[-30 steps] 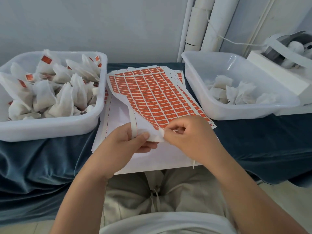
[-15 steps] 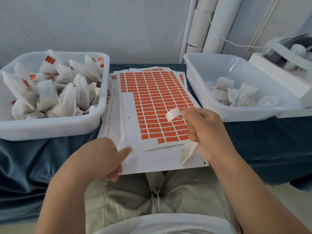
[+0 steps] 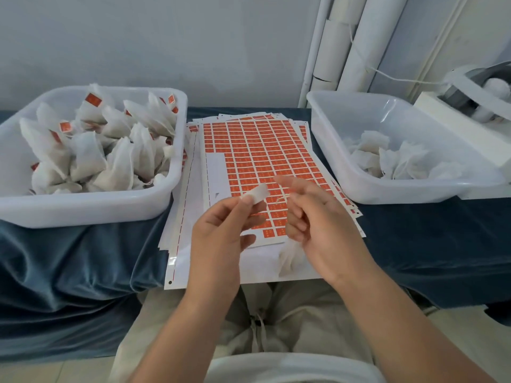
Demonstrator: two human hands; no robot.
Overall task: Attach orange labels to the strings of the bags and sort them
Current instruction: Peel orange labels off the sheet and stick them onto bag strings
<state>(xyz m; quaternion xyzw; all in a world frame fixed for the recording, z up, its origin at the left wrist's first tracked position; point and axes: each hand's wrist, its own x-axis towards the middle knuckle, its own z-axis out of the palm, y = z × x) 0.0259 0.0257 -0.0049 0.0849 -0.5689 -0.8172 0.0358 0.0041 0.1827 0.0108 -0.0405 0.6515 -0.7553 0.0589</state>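
My left hand [image 3: 221,230] pinches a peeled label [image 3: 258,193] between thumb and forefinger, with its white back towards me. Just to its right, my right hand [image 3: 318,219] has its lower fingers curled round a white bag [image 3: 290,257] that hangs below the palm, while the forefinger sticks out. The bag's thin string [image 3: 282,199] shows near the thumb. Both hands hover over the stack of orange label sheets [image 3: 262,153] on the blue cloth. The top sheet has several labels gone at its left side.
A white bin [image 3: 83,211] at the left holds several bags with orange labels [image 3: 91,153]. Another white bin [image 3: 414,196] at the right holds several plain bags [image 3: 398,164]. White pipes [image 3: 356,42] and a white machine [image 3: 470,106] stand at the back right.
The label has passed from my right hand to my left. The left hand rose from the sheet's near edge to meet the right, which kept the bag.
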